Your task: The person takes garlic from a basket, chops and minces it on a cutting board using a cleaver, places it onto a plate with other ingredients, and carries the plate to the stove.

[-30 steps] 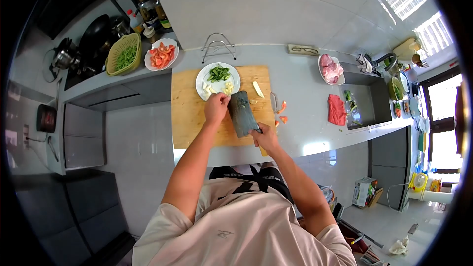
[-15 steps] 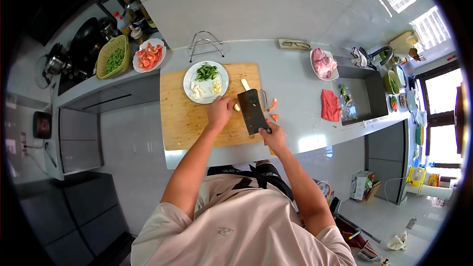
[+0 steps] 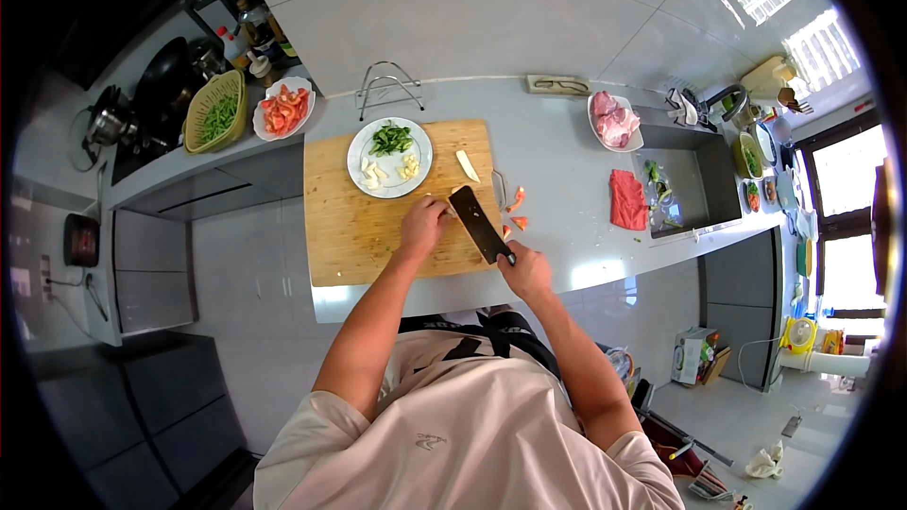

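My right hand (image 3: 525, 269) grips the handle of a cleaver (image 3: 480, 227). Its dark blade is tilted up on edge over the right part of a wooden cutting board (image 3: 354, 241). Close to the blade's left side, my left hand (image 3: 424, 225) is closed, its fingertips pinching a small pale garlic clove (image 3: 451, 212) on the board, mostly hidden. Beyond the hands sits a white plate (image 3: 385, 192) with chopped green pepper (image 3: 390, 140) and small piles of pale chopped pieces (image 3: 408, 167). A pale white stalk piece (image 3: 467, 165) lies right of the plate.
Tomato scraps (image 3: 516, 198) lie right of the board. Farther right are a red cloth (image 3: 628, 199), a dish of raw meat (image 3: 615, 123) and the sink (image 3: 697, 191). At left stand a bowl of cut tomato (image 3: 285, 110) and a basket of green beans (image 3: 218, 117). A metal rack (image 3: 388, 85) stands behind.
The cleaver has turned from showing its flat side to standing more on edge, its blade now close to my left fingertips. My left fingers have moved onto the clove.
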Action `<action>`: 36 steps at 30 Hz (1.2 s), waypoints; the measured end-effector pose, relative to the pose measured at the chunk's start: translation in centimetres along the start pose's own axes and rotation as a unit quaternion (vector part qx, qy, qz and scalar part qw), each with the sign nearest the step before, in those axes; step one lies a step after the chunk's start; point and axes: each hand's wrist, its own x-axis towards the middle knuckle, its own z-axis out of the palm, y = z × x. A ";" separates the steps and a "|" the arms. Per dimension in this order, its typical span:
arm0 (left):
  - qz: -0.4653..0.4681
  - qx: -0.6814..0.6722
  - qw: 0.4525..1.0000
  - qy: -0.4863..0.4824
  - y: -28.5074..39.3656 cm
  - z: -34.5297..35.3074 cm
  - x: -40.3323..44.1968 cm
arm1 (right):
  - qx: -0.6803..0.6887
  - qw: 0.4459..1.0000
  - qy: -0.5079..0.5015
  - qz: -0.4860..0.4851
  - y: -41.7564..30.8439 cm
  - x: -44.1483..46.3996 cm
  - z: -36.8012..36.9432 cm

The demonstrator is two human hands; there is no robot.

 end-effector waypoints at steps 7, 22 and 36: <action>0.009 -0.016 1.000 0.024 -2.3 -1.4 -4.0 | -0.042 0.995 -0.063 -0.063 -2.0 -0.6 -0.7; 0.049 -0.059 0.994 0.082 -2.5 -1.8 -4.8 | -0.089 0.987 -0.070 -0.114 -2.8 -0.7 -1.9; 0.054 -0.065 0.993 0.081 -1.9 -2.8 -4.7 | -0.070 0.990 -0.058 -0.108 -2.1 0.4 -1.1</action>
